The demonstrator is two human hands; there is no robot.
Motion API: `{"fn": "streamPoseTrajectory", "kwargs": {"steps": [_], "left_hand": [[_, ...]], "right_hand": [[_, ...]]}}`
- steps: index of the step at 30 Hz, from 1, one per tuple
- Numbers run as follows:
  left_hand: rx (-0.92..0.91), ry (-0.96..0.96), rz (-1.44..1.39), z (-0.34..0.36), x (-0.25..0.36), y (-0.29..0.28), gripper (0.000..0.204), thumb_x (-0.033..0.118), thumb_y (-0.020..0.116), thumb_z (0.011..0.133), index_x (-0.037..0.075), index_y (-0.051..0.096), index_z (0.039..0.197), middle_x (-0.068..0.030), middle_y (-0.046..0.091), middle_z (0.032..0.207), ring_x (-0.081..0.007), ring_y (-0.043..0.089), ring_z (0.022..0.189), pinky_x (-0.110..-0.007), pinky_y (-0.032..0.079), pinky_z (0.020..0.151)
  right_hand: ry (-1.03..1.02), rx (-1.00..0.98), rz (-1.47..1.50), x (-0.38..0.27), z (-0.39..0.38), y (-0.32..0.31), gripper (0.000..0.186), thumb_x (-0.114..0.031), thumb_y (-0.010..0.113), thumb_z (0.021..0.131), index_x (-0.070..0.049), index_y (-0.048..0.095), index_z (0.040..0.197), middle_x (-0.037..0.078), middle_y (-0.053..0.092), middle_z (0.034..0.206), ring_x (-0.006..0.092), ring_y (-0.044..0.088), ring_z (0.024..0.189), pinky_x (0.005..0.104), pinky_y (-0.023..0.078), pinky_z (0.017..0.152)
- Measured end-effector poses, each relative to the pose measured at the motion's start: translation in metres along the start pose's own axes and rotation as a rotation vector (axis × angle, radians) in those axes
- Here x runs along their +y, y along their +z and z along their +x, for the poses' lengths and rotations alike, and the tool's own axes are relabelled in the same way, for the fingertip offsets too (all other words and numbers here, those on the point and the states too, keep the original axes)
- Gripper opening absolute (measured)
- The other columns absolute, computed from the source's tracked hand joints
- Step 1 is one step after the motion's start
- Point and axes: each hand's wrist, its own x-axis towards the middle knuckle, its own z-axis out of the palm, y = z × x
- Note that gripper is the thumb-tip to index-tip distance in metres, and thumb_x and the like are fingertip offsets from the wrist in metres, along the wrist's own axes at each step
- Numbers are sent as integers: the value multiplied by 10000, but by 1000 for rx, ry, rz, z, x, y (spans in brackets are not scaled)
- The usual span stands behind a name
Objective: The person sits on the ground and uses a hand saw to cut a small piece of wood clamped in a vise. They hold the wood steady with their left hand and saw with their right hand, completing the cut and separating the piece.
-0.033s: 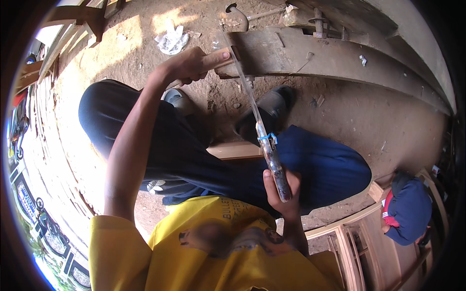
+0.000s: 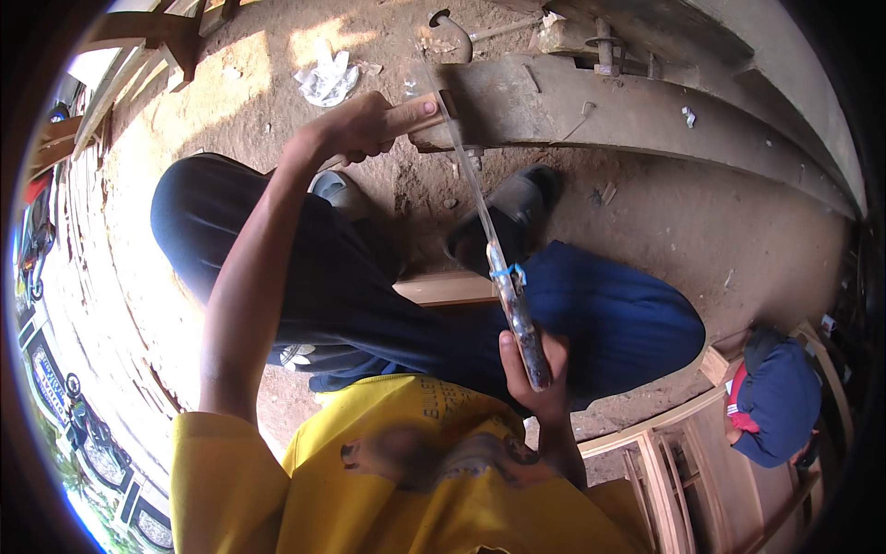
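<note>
My right hand (image 2: 548,374) is closed round the worn handle of a hand saw (image 2: 520,323), which has a blue tie near its front. The thin blade, seen nearly edge-on, slants up and away to the left. My left hand (image 2: 369,127) grips a small piece of wood (image 2: 448,102), thumb on top, right beside the blade. Blade and wood meet at the left end of a thick, worn wooden beam (image 2: 600,103). Fingers under the wood are partly hidden.
A bolt with a washer (image 2: 605,55) stands on the beam's far side. Beyond lie a bent metal pipe (image 2: 454,35) and a crumpled white plastic bag (image 2: 328,78). Wooden frames (image 2: 666,489) and another person (image 2: 777,402) are at lower right.
The saw has slid slightly back toward me, its handle and my right hand a little lower. My left hand and the wood stay almost where they were.
</note>
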Motion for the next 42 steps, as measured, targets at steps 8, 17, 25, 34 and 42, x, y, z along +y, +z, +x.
{"fn": "streamPoseTrajectory", "kwargs": {"steps": [8, 17, 25, 34, 42], "left_hand": [[136, 63, -4, 5, 1, 8, 915, 859, 428, 716, -29, 524, 513, -93, 452, 440, -195, 509, 388, -356, 444, 398], [124, 77, -22, 6, 0, 7, 921, 860, 412, 723, -33, 532, 533, -92, 474, 463, -183, 512, 401, -334, 447, 393], [99, 78, 5, 0, 10, -2, 907, 815, 429, 768, -64, 573, 596, -108, 533, 526, -195, 539, 460, -339, 455, 438], [62, 82, 23, 5, 13, 0, 919, 822, 422, 764, -66, 605, 611, -132, 546, 530, -213, 564, 472, -359, 461, 449], [88, 69, -21, -2, 11, 0, 925, 812, 413, 777, -81, 602, 628, -127, 542, 523, -222, 570, 471, -362, 457, 417]], "right_hand": [[-12, 37, 16, -3, 21, 7, 96, -47, 608, 862, -5, 570, 784, 44, 468, 558, 83, 439, 486, 282, 361, 458], [-60, 10, -57, 4, 8, -2, 71, -41, 590, 851, 21, 592, 814, 64, 499, 551, 102, 481, 470, 281, 359, 452], [-131, 57, -75, 3, -11, -4, 100, -34, 599, 850, 14, 573, 766, 56, 451, 527, 120, 446, 435, 286, 333, 432], [-40, 39, -92, -17, 9, 4, 169, -26, 593, 855, -7, 516, 705, 44, 441, 529, 82, 423, 464, 291, 330, 432], [-70, 35, -8, -6, 35, 13, 165, -55, 597, 865, -8, 527, 722, 41, 454, 526, 93, 426, 441, 278, 335, 429]]}}
